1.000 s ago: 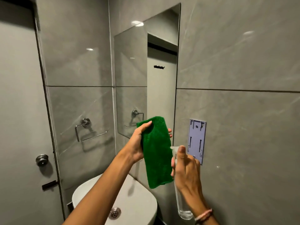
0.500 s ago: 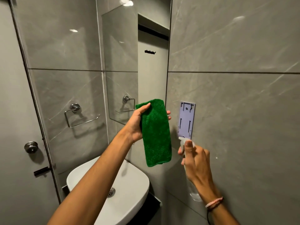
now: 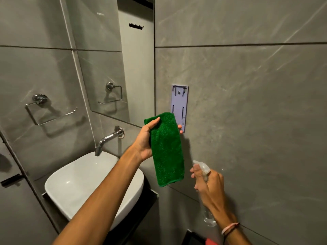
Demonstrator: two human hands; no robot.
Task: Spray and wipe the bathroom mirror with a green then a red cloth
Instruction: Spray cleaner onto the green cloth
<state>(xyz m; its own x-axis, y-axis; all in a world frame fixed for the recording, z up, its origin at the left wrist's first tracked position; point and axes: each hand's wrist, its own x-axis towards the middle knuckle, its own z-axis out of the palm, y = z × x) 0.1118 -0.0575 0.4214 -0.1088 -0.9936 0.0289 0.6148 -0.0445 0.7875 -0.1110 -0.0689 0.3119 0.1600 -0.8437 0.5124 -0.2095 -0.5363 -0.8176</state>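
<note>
My left hand [image 3: 145,138] grips the top of a folded green cloth [image 3: 167,152], which hangs down in front of the grey wall, just below the mirror's lower right corner. The mirror [image 3: 113,55] fills the upper middle and reflects a towel ring and a hook rail. My right hand [image 3: 210,188] holds a clear spray bottle [image 3: 203,167] low at the right, nozzle pointing up-left, its base [image 3: 209,220] showing below the wrist. A red patch [image 3: 211,242] sits at the bottom edge; I cannot tell what it is.
A white basin [image 3: 85,183] stands at the lower left under a chrome tap [image 3: 108,138]. A chrome towel ring [image 3: 44,110] is fixed to the left wall. A pale purple plastic bracket [image 3: 179,103] is mounted on the tile beside the mirror. A door edge [image 3: 10,179] is at far left.
The view has tilted down, so the mirror sits higher and the tap has come into sight. Both hands have dropped lower; the spray bottle moved down and right, away from the cloth.
</note>
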